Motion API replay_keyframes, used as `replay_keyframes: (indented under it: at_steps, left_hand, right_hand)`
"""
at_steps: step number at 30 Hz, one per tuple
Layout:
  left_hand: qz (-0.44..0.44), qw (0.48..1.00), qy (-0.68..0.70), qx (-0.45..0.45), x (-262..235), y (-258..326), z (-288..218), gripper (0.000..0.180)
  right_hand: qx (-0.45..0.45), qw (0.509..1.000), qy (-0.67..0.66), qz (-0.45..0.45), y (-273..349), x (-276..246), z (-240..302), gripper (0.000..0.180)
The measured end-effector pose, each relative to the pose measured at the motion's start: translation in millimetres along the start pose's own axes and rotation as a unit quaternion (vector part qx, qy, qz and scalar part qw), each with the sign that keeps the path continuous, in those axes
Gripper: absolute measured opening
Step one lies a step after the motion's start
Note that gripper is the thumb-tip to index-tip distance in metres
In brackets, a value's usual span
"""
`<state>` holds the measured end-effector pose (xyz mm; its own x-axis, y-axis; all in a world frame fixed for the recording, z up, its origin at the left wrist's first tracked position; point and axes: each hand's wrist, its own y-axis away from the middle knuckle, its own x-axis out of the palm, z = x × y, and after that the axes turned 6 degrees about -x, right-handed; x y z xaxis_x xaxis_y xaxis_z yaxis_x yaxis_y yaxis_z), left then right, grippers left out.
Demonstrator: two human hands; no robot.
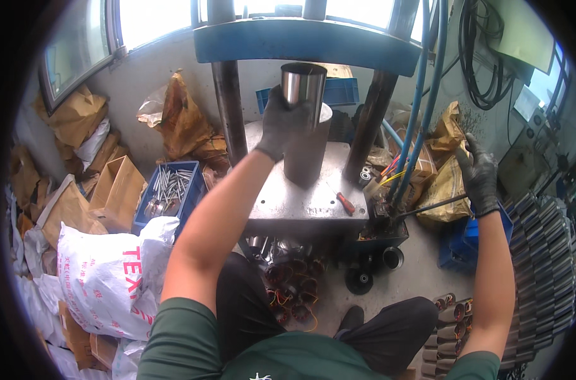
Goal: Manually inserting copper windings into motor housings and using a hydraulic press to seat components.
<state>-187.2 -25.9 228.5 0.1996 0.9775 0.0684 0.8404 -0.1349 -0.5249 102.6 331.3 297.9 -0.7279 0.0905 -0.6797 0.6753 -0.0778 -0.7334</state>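
My left hand (pixel 284 122), in a dark glove, is wrapped round a shiny metal cylinder (pixel 303 81) with an open top. The cylinder stands upright between the posts of a press, above its metal bed plate (pixel 269 201). Blur and shadow hide its lower end. Out to the right, my gloved right hand (pixel 479 172) has its fingers apart and raised, with nothing visible in them. Its wrist is beside the end of a dark lever rod (pixel 435 205). A red-handled screwdriver (pixel 345 202) lies on the plate's right part.
A blue press crossbeam (pixel 307 43) spans overhead, with blue hoses (pixel 421 114) at its right. A blue bin (pixel 193 190) of metal rods and a white sack (pixel 104 278) are at left. Stacked dark metal parts (pixel 538 272) fill the right. Wound motor parts (pixel 294 278) lie below the plate.
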Motion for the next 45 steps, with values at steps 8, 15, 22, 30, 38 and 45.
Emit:
replay_keyframes:
  at_steps: [8, 15, 22, 30, 38, 45]
  left_hand:
    - [0.001, 0.841, 0.514, -0.167, -39, 139, 39, 0.067]
    - [-0.080, 0.736, 0.592, -0.320, -41, 172, 95, 0.061]
    - [-0.094, 0.800, 0.499, -0.320, -51, 173, 90, 0.057]
    - [-0.117, 0.799, 0.502, -0.310, -57, 156, 84, 0.064]
    - [-0.243, 0.805, 0.470, -0.269, -100, 133, 91, 0.069]
    - [-0.239, 0.756, 0.549, -0.264, -102, 128, 87, 0.060]
  right_hand:
    - [-0.116, 0.993, -0.030, -0.005, 76, -28, 42, 0.062]
    - [-0.203, 0.946, 0.037, 0.250, 114, -50, 152, 0.056]
    - [-0.165, 0.923, -0.267, 0.222, 52, 88, 268, 0.074]
    - [0.029, 0.767, -0.547, 0.335, 47, 265, 269, 0.116]
    - [-0.013, 0.854, -0.449, 0.263, 63, 197, 277, 0.095]
    - [0.086, 0.768, -0.633, 0.038, 15, 181, 252, 0.079]
